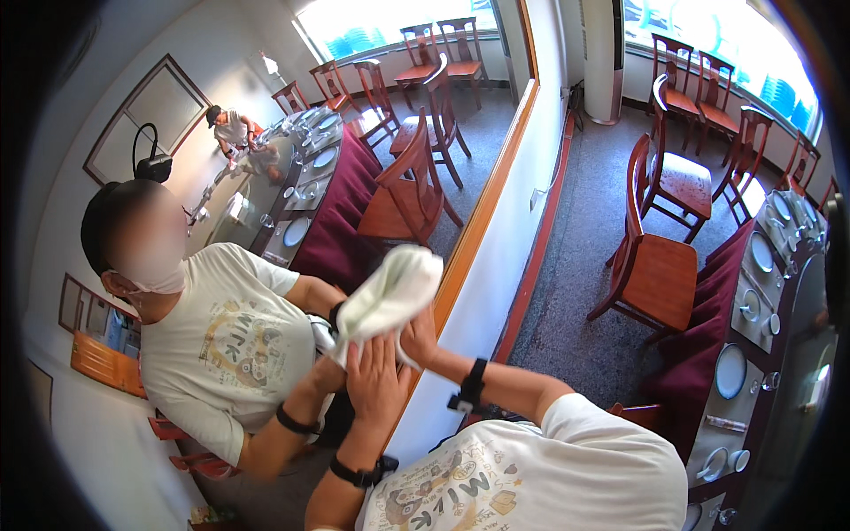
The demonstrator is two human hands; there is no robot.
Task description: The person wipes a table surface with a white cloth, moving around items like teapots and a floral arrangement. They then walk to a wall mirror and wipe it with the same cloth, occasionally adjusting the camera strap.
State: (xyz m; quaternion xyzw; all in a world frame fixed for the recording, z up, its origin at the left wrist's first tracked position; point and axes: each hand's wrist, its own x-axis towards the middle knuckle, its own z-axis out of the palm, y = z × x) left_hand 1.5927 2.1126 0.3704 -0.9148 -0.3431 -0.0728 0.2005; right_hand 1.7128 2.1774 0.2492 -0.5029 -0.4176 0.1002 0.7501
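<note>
A folded white cloth [392,289], blurred by motion, is held up in front of a large wall mirror with an orange wooden frame [495,192]. My right hand [420,337] grips the cloth's lower right side. My left hand [377,381] lies over its lower edge, fingers stretched along the fabric; the fingers' far sides are hidden. Both hands are close together near the mirror's lower frame. The glass reflects my upper body in a white printed T-shirt [232,352], with the cloth and both arms.
At right, a round table with a maroon tablecloth [697,338] bears plates [730,370], cups [738,460] and glasses. Wooden chairs [657,279] stand beside it and along the window. A tall white floor unit [601,63] is at the back. Another person [232,129] appears in the mirror, bending over the table.
</note>
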